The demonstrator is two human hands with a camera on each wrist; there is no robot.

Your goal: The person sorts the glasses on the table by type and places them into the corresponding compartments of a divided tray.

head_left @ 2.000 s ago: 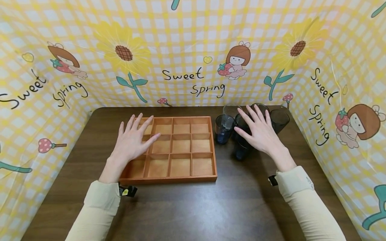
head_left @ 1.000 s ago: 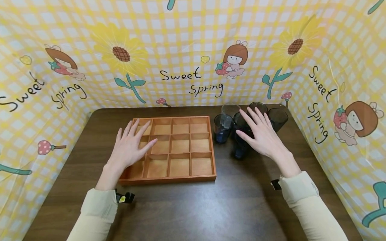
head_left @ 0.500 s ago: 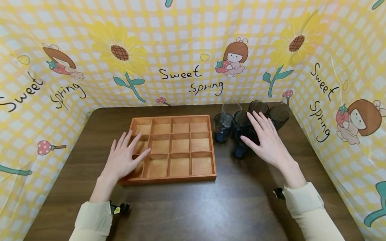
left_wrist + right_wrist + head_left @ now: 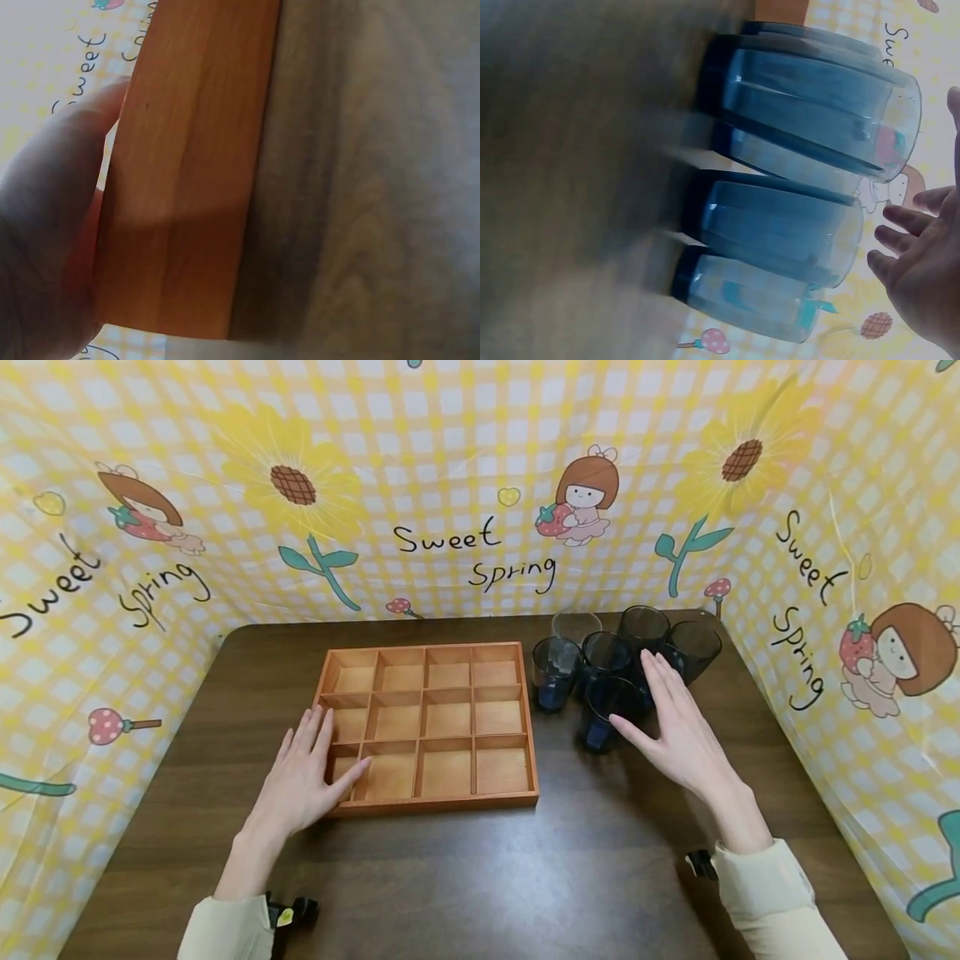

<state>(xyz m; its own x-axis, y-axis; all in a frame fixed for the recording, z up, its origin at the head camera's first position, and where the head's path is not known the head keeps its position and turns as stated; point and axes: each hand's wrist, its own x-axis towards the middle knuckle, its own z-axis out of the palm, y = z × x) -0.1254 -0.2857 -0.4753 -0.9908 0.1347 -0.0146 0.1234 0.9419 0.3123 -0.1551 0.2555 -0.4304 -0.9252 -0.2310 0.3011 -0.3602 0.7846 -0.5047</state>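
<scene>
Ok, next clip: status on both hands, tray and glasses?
Left hand at near-left corner of wooden tray, contact unclear. Right hand beside glasses, fingers extended, holding none. Tray flat, left of glasses. Glasses crowded; neighbours might hamper a grip.

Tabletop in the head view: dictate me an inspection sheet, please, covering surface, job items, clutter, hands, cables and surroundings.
Surface: dark wood-look table, with a pale sheen at the near middle.
Job items: wooden tray with twelve compartments; six glasses standing upright in a cluster to its right.
Clutter: nothing seen.
Left hand: at the tray's left side, fingers extended; contact unclear.
Right hand: beside the glasses, fingers extended, gripping none.
Cables: nothing seen.
Surroundings: yellow checked cloth with flowers and "Sweet Spring" lettering, on three sides.
</scene>
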